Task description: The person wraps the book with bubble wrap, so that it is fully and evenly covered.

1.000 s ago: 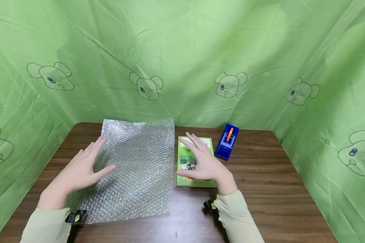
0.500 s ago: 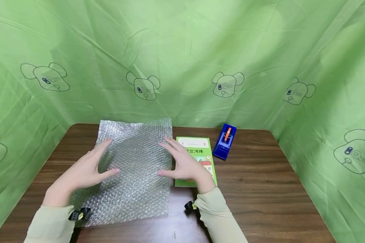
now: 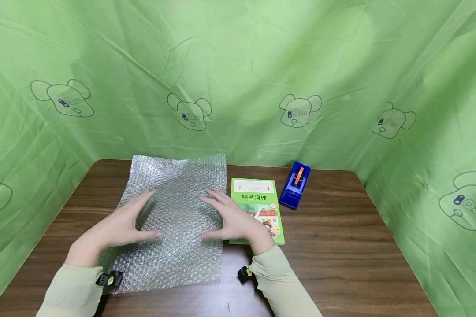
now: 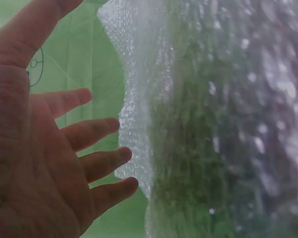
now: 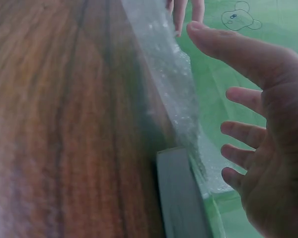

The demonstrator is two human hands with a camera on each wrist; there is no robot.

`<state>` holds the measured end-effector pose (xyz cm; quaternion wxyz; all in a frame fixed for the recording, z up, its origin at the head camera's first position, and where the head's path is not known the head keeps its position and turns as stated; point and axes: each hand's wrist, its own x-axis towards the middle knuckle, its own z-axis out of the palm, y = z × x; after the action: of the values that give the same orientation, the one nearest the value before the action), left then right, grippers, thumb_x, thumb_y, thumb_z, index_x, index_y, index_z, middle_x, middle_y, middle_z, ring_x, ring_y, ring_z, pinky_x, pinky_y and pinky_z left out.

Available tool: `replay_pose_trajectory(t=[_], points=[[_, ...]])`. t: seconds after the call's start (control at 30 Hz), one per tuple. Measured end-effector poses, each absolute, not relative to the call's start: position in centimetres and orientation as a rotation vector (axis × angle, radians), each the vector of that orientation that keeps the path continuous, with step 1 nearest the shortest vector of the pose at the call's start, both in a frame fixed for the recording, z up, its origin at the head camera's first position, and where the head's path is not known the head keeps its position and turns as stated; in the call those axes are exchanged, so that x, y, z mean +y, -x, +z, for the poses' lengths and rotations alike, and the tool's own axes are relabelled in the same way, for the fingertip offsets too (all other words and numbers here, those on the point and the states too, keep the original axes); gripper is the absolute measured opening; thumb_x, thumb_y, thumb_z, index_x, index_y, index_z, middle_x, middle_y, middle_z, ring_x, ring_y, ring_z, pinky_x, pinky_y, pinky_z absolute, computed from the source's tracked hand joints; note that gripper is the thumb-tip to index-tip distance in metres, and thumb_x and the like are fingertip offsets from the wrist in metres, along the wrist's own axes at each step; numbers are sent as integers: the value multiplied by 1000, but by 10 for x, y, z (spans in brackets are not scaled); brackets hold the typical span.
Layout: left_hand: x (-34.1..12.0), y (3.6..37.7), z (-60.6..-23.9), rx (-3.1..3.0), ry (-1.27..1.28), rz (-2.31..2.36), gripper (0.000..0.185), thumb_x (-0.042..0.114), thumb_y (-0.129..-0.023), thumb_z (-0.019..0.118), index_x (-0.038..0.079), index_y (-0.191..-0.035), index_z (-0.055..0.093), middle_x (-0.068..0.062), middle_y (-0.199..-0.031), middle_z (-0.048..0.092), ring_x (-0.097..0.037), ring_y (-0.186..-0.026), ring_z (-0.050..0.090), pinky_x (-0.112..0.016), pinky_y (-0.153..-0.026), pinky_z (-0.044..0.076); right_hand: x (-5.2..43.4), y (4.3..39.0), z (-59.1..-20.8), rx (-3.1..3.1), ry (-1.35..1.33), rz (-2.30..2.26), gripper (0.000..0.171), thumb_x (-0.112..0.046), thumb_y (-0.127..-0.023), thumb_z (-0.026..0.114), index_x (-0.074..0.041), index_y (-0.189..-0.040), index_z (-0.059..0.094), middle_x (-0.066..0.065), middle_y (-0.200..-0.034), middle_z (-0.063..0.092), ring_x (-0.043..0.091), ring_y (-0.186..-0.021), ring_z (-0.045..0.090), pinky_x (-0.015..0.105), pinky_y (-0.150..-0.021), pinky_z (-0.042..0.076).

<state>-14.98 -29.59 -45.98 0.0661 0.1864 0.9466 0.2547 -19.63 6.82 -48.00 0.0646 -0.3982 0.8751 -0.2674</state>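
Right hand (image 3: 234,220), head view: shifted leftward from over the green book (image 3: 258,197), with fingertips now above the right side of the bubble wrap (image 3: 178,259); spread wide, gripping nothing.
Left hand (image 3: 120,226), head view: moved slightly inward over the bubble wrap's left side; spread wide too, gripping nothing.
Work in hand: turned, it would seem, from the green book to the bubble wrap; nothing lifted so far.
Bubble wrap, head view: lying spread out and slightly rippled toward the left, unmoved.
Green book, head view: lying face up just right of the bubble wrap, with most of the cover now uncovered.
Blue device (image 3: 291,193), head view: lying beside the green book's upper right, with an orange strip on top.
Table (image 3: 333,237), head view: dark brown, wood-grained, rounded at the far corners.
Fabric (image 3: 238,66), head view: pale green, hung behind and on both sides, printed with cartoon animal heads (image 3: 300,112).
Left hand, left wrist view: empty, with thumb and fingers apart near the blurred bubble wrap; impossible to tell whether touching.
Right hand, right wrist view: empty, with fingers apart, near the green book's page edge.
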Motion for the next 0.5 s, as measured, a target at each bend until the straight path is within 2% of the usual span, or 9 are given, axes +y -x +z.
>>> replay_pose_trajectory(t=[0.23,0.5], points=[[-298,149,-467,2785,-535,756,135,63,-73,96,1,-171,27,-40,-172,22,-68,-154,19,-88,-115,19,62,195,-490,2597,1194,-794,110,-59,-87,88,-16,-173,34,18,-181,20,44,-167,13,71,-129,20],[-297,151,-474,2738,-508,716,138,62,-64,101,-1,-167,35,-37,-174,19,-69,-156,12,-90,-114,16,60,192,-493,2576,1146,-716,108,-59,-87,89,-20,-173,36,18,-181,19,40,-169,8,65,-133,15]])
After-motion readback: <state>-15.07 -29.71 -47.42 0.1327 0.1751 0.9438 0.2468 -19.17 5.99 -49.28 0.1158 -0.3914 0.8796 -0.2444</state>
